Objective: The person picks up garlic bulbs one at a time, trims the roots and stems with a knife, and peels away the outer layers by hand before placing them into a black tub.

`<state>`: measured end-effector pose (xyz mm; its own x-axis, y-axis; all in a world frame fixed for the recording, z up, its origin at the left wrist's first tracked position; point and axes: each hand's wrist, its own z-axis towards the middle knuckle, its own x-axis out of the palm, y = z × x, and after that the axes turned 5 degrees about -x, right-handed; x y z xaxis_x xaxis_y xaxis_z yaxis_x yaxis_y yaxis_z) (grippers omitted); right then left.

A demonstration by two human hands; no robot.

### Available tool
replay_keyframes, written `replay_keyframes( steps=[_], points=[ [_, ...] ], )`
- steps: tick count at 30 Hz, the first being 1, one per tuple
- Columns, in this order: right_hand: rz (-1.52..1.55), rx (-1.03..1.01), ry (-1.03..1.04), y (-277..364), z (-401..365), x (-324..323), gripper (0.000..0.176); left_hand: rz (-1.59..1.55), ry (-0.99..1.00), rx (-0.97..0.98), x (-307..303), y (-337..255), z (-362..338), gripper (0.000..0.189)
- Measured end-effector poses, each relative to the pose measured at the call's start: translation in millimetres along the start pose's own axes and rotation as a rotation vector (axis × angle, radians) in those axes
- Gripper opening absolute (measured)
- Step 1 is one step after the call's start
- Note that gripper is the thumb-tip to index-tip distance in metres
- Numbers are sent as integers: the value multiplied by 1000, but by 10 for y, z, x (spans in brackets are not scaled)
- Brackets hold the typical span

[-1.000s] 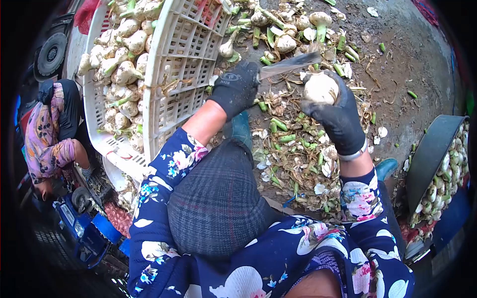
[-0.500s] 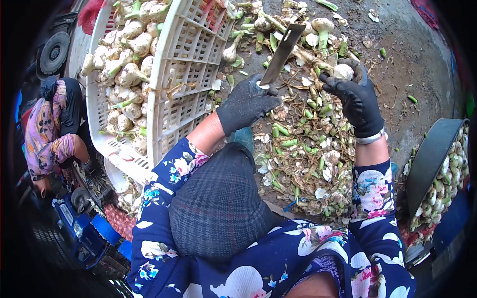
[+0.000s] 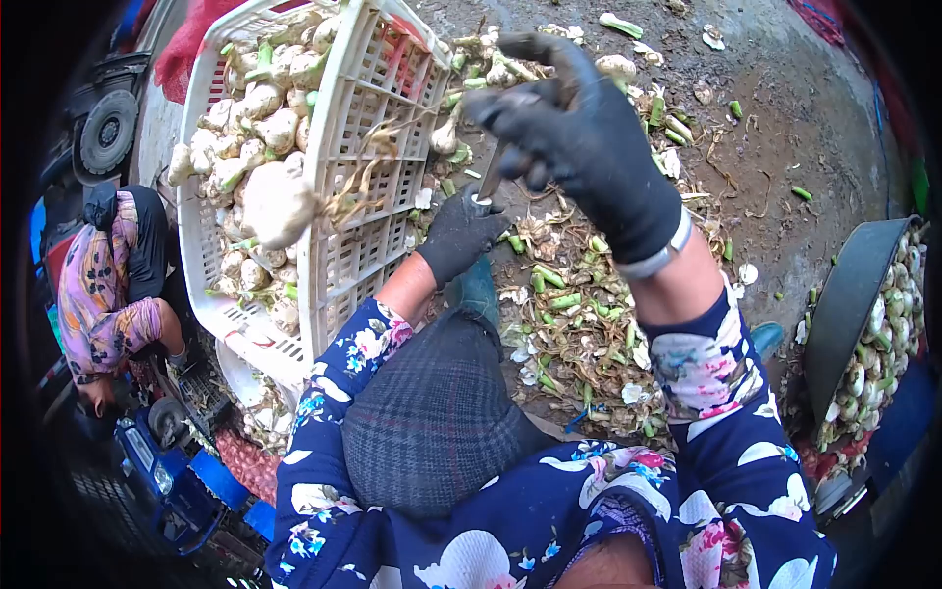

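My left hand [image 3: 461, 236], in a black glove, is closed around the handle of a knife [image 3: 492, 175]. Most of its blade is hidden behind my right hand. My right hand [image 3: 599, 147], gloved the same way, is raised with its fingers apart and nothing in them. To the left, a large garlic bulb [image 3: 279, 203] with dry strands trailing behind it is in the air over a white plastic crate [image 3: 312, 196]. Inside that crate lie several garlic bulbs [image 3: 260, 101] with short green stalks. Cut stalks and peelings [image 3: 579, 324] cover the ground below my hands.
A dark basin [image 3: 852, 314] leans at the right beside a heap of garlic [image 3: 878, 368]. At the far left another person [image 3: 108, 285] bends down, near a blue vehicle [image 3: 157, 461]. Red net [image 3: 191, 49] lies behind the crate.
My right hand has swung left and up and let go of the garlic bulb, which flies toward the crate. My left hand has moved slightly down and left, still holding the knife.
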<state>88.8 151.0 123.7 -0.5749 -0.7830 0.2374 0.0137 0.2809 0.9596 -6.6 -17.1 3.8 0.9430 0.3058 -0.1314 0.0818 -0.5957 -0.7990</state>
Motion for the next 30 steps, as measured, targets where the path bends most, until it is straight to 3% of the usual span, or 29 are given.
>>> replay_keyframes(
  steps=[1,2,3,4,7,9,10,11,13,14,15,17,19,21,24,30],
  points=[
    [2,-71,-229,-297,205,-292,47,226,-46,-142,-37,112,83,33],
    [-101,-18,-421,-579,378,-601,45,198,-43,-85,-59,187,105,36],
    [-513,26,-521,-967,570,-991,46,193,-44,-82,-68,200,112,36],
    [-571,187,-486,-1048,643,-1162,51,155,-40,-115,-76,210,112,37],
    [-1023,267,-465,-1316,949,-1290,71,42,-45,-115,-95,97,76,41],
    [-997,368,-409,-1499,1106,-1307,76,94,-44,-101,-116,-73,35,40],
    [-931,290,-385,-1510,1136,-1374,83,-13,-41,-139,-135,-57,52,39],
    [-991,218,-421,-1543,1121,-1432,68,-13,-47,-140,-154,-34,72,39],
    [-84,65,-433,-1645,1018,-1540,58,93,-104,-36,-173,27,82,35],
    [177,40,-442,-1507,831,-1483,49,168,-92,-28,-164,-144,55,31],
    [321,26,-254,-1456,661,-1520,48,163,-86,-26,-141,-271,61,31],
    [688,51,-108,-1226,304,-1283,49,342,-104,67,-105,-403,68,27],
    [590,203,-37,-1084,14,-1111,49,613,-95,313,-128,-383,170,20],
    [434,118,98,-1172,-105,-1046,37,738,-187,496,-45,-527,109,20],
    [111,110,113,-865,-234,-803,41,814,-172,597,26,-602,54,21],
    [149,126,57,-836,-428,-760,37,831,-149,613,76,-639,-42,22]
  ],
)
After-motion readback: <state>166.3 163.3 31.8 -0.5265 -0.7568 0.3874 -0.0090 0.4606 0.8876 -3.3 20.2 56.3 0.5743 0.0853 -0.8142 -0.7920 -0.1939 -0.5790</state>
